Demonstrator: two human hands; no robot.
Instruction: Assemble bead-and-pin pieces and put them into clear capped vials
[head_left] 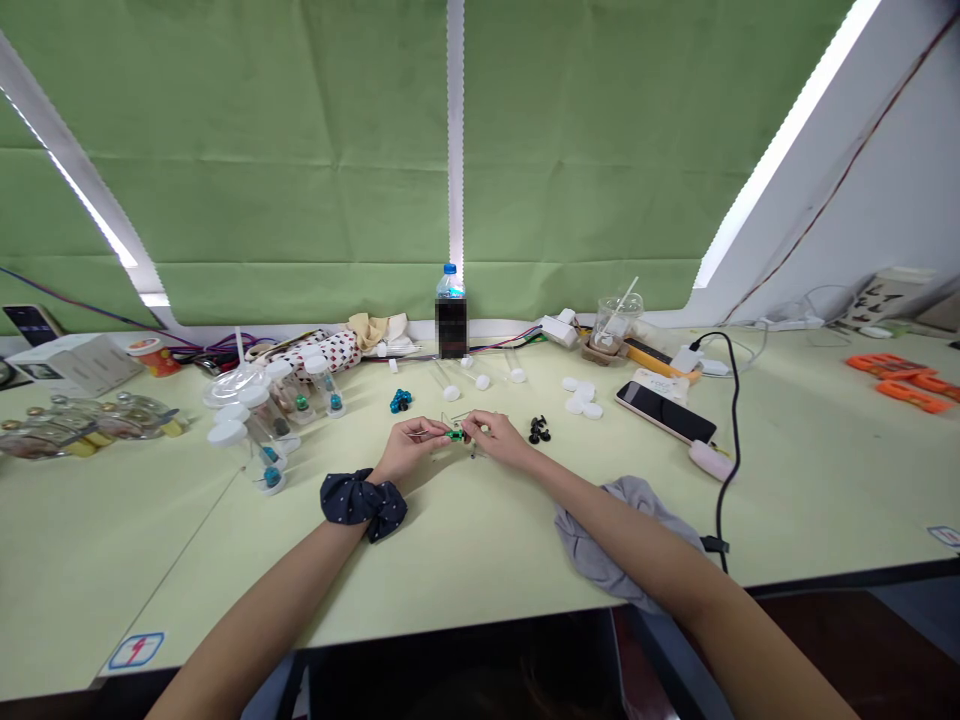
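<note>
Mid-table, green piece point(455, 434) pinched horiz. by L hand point(409, 448), R hand point(495, 440).

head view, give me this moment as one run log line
left hand: pinches small green piece | right hand: pinches same piece | nearby: black pieces, teal pieces

Left hand point(409, 448), right hand point(496, 440), pinching small green piece point(454, 435), navy scrunchie point(361, 504) on left wrist

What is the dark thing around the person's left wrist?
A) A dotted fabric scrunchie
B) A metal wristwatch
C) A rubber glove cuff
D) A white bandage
A: the dark dotted fabric scrunchie sits gathered around the wrist, just behind the left hand.
</note>
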